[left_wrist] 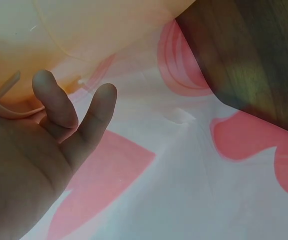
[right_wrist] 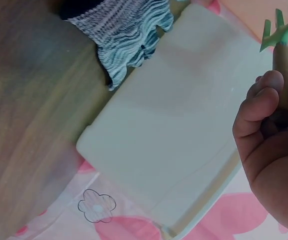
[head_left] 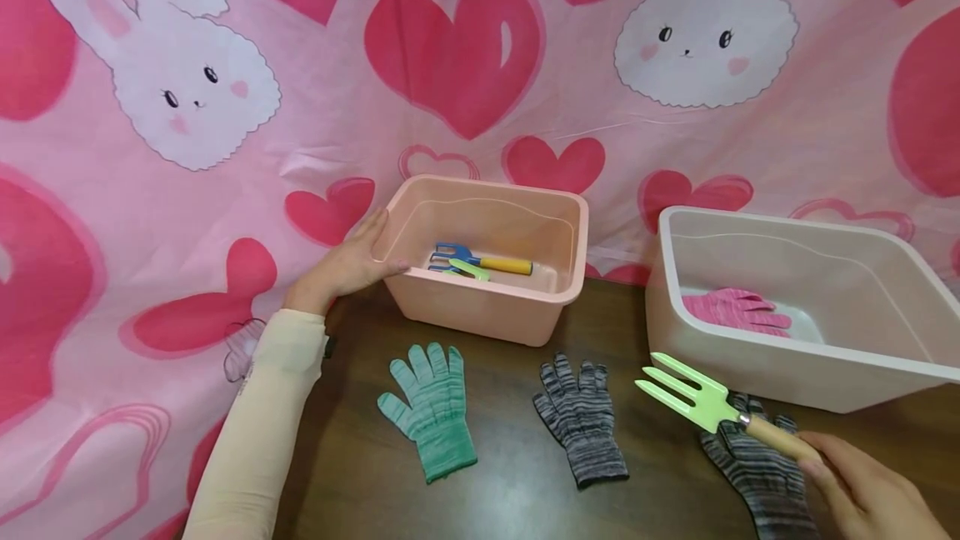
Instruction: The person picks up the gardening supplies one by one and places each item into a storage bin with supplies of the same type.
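Observation:
My right hand [head_left: 873, 482] grips the wooden handle of a light green garden hand fork [head_left: 693, 398], its three tines pointing left. The fork is held in front of the grey-beige bin [head_left: 750, 369] and overlaps a dark striped glove [head_left: 765, 473] in the head view. At the left corner of the pink bin [head_left: 480, 311], my left hand [head_left: 348, 265] rests on the rim, thumb along the front. Two loosely extended fingers [left_wrist: 96, 112] show outside the bin in the left wrist view. Inside lie a blue fork-like tool with yellow handle [head_left: 506, 265] and a light green piece [head_left: 470, 270].
A green glove [head_left: 435, 415] and a grey-black striped glove [head_left: 581, 423] lie flat on the dark wooden table [head_left: 510, 498], fingers toward the bins. A pink glove [head_left: 735, 311] is inside the grey-beige bin. Behind stands a pink sheet [head_left: 600, 140] with hearts and rabbits.

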`<state>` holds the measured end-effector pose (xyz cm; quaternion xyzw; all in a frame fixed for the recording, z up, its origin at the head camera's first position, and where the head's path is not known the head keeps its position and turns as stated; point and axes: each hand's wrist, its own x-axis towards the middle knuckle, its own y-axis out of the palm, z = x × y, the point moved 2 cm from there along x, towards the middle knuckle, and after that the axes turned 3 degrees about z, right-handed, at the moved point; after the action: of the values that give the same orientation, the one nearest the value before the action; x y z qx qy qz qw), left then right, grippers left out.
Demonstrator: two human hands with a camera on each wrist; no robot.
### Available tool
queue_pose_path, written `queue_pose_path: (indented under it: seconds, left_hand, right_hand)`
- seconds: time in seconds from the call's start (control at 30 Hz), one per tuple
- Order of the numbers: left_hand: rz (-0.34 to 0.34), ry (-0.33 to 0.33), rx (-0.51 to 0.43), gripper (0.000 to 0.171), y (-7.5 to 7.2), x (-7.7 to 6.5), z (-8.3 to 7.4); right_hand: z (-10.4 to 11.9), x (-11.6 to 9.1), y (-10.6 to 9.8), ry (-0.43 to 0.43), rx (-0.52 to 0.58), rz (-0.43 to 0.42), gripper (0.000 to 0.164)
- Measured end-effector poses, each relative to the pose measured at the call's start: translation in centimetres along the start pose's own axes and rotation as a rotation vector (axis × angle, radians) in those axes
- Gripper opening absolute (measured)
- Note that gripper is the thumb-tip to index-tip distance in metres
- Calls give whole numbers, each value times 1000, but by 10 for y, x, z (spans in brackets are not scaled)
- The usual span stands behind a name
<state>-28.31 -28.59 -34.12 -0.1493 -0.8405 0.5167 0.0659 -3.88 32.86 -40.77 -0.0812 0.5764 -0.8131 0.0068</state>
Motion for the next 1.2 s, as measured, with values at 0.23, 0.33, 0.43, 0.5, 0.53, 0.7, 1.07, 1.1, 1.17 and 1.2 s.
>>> queue_pose_path:
  seconds: [0.23, 0.33, 0.43, 0.5, 0.53, 0.7, 1.07, 1.1, 1.17, 1.2]
  left_hand:
    - [-4, -5, -11, 106, 0, 1, 0]
    - [0, -14, -18, 107, 0, 2, 0]
    - [11, -23, -30, 111, 1, 2, 0]
    - [12, -28, -36, 113, 1, 1, 1]
    - [11, -30, -37, 113, 1, 1, 1]
    - [-2, -28, -53, 111, 2, 0, 2]
    - [-3, -28, -20, 112, 3, -1, 3]
    - [-3, -27, -20, 112, 3, -1, 2]
    - [-6, -24, -18, 112, 3, -1, 2]
    - [-8, -20, -16, 111, 3, -1, 2]
  right_hand:
    - [10, 4, -8, -79, 2, -59, 18]
    - [13, 6, -11, -110, -4, -85, 16]
    - [15, 8, -13, -142, 10, -121, 12]
    - [17, 9, -13, -167, 31, -150, 10]
    - [18, 10, -14, -178, 43, -161, 10]
    - [24, 14, -15, -210, 77, -185, 9]
    - [40, 25, -24, -231, 86, -182, 9]
    - [41, 26, -25, -240, 86, -189, 10]
    - [45, 28, -27, -259, 84, -200, 10]
    - [46, 29, -28, -268, 83, -202, 11]
